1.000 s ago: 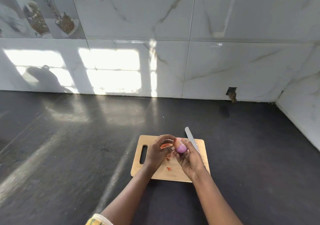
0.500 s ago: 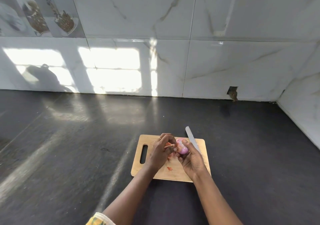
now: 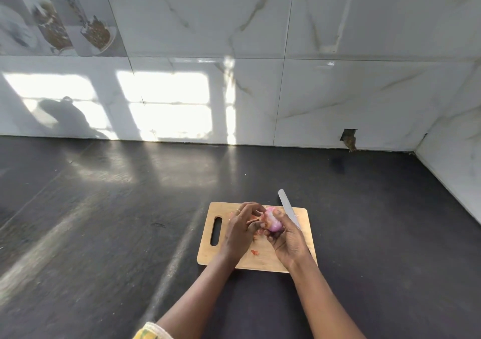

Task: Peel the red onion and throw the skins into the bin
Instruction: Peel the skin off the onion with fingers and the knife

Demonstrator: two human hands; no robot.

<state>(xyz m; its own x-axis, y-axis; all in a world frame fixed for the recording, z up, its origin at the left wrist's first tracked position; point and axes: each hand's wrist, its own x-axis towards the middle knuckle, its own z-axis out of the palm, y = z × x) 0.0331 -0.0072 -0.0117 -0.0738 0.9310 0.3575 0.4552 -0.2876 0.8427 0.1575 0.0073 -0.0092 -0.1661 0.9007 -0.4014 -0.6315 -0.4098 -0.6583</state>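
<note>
The red onion [image 3: 273,221], pink and glossy where peeled, is held above the wooden cutting board [image 3: 263,258] by my right hand [image 3: 287,239], whose fingers curl round it. The same hand also carries a knife [image 3: 287,209], its pale blade pointing away past the board's far edge. My left hand [image 3: 240,230] is right beside the onion and pinches a strip of reddish skin [image 3: 253,220] at the onion's left side. A few skin scraps [image 3: 255,252] lie on the board under my hands. No bin is in view.
The board lies on a dark stone counter [image 3: 104,221] that runs to a white marble-tiled wall [image 3: 312,91] at the back and on the right. A small hole [image 3: 348,138] breaks the wall's base at the back right. Sun patches fall across the counter's left half.
My left hand has worked skin off the onion's left side, closing in and shifting slightly. The onion has turned a little in my right hand. The knife has stayed put.
</note>
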